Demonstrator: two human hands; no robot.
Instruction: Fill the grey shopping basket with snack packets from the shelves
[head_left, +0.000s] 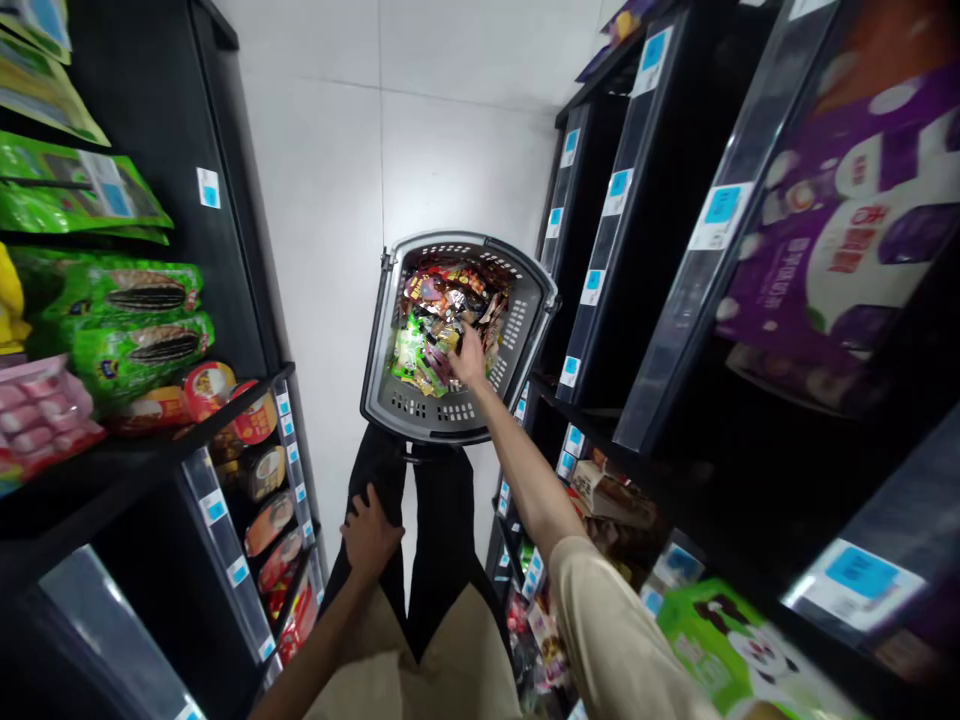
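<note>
Nearest, at lower right, your beige sleeve point(607, 630) leads to an extended forearm; beside it stands a green bag point(742, 640) bearing a panda. At right, a large purple bag point(817, 270), somewhat blurred, lies on the dark right-hand shelving point(664, 340), its edges set with blue-and-white labels point(720, 215). At left, the left-hand shelving point(225, 220) carries green bags point(146, 310), a pink bag point(37, 410) and, lower down, round-lidded tubs point(266, 470). At lower centre, your left hand point(371, 533) rests on a black trouser leg point(382, 470), fingers spread and grasping nothing. Beyond your knees, at the centre of the frame, sits a grey basket point(517, 370) with slotted walls and a dark rim. Your right hand point(469, 358) reaches into it, fingers bent among the snack packets point(420, 350); you cannot tell whether they grip one. The packets, green toward the near left and red and brown toward the far side, lie heaped inside. Farthest, pale floor tiles point(465, 130) fill the upper centre.
</note>
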